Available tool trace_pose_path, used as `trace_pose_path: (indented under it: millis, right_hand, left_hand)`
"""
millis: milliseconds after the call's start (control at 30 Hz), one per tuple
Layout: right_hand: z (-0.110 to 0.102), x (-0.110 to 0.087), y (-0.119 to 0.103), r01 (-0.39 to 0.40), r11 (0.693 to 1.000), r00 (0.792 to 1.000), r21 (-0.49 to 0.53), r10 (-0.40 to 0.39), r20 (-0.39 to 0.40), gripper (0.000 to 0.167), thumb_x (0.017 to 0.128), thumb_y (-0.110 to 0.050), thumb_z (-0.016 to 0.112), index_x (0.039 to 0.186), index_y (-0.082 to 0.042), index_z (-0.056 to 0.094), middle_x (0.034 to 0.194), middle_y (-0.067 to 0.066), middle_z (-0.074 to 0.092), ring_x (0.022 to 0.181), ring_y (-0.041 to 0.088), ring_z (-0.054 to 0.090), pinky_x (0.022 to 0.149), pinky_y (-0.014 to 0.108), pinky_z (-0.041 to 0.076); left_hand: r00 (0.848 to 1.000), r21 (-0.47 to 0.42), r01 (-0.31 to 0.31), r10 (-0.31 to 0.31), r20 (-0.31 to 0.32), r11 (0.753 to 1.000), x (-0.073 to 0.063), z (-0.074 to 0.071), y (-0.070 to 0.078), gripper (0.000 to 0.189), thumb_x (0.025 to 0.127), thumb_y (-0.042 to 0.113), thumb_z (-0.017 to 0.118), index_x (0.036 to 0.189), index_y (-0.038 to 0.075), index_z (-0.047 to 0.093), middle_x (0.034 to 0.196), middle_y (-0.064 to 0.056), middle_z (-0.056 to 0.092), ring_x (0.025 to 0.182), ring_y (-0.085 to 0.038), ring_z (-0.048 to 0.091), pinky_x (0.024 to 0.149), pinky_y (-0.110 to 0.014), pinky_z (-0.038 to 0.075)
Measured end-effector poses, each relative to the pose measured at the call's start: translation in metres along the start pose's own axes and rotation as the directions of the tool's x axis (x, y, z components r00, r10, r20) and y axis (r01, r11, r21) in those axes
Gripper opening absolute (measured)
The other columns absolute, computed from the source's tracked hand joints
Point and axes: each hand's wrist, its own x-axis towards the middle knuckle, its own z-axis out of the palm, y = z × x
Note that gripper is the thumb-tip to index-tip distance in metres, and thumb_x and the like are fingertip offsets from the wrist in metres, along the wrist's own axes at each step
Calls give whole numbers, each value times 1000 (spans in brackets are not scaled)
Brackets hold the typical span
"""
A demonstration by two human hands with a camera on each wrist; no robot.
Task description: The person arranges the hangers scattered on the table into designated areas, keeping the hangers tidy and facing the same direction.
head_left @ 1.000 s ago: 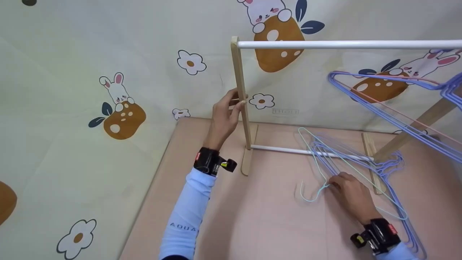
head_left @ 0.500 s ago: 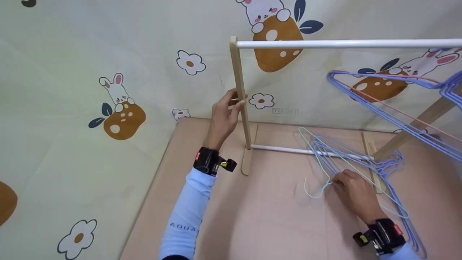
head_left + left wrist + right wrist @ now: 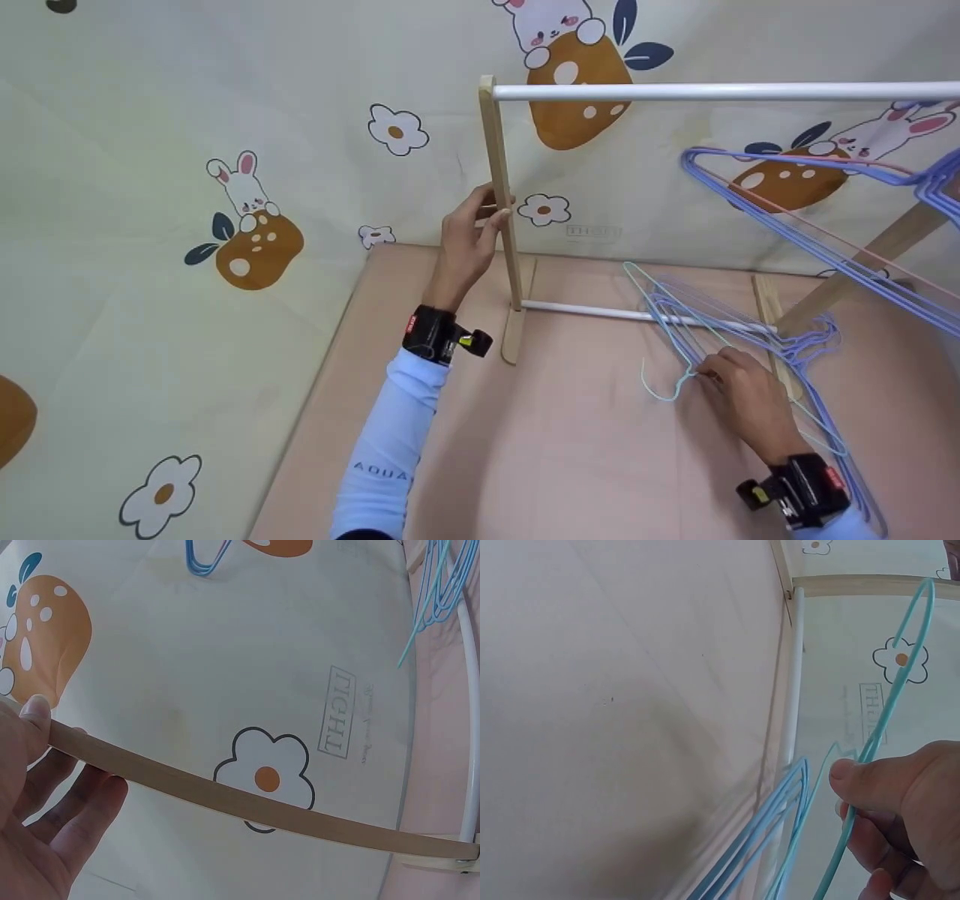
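My left hand (image 3: 466,234) grips the left wooden upright (image 3: 495,157) of a clothes rack, thumb on one side and fingers on the other. In the left wrist view the upright (image 3: 225,799) runs out from between thumb and fingers. My right hand (image 3: 739,401) pinches a mint-green wire hanger (image 3: 684,382) just below its hook, which points left toward me. The right wrist view has the thumb and fingers around the green hanger (image 3: 885,716) near its neck. Several blue-purple hangers (image 3: 814,390) lie behind it, against the lower white bar (image 3: 585,309).
More blue hangers (image 3: 757,196) and a pink one hang at the right, below the white top bar (image 3: 712,92). The rack's wooden feet (image 3: 513,337) stand on a pink surface (image 3: 585,450). Behind rises a wall sheet (image 3: 337,60) printed with rabbits and flowers.
My right hand has shifted slightly right and away from me, and the green hanger's hook has moved with it. My left hand stays on the upright.
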Motion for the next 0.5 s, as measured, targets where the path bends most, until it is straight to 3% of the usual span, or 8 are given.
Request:
trace_pose_path:
  millis: [500]
  right_hand:
    - [-7,4,0,-26,1000,1000,0,26,-15,29,69,14,86,84,-6,70,83,2,60,74,24,58,52,41,49]
  left_hand:
    - [1000,10,0,0,-1,1000,-1,0,0,32,105,9,57,135,-4,57,118,-14,67,106,-24,67,86,-27,58]
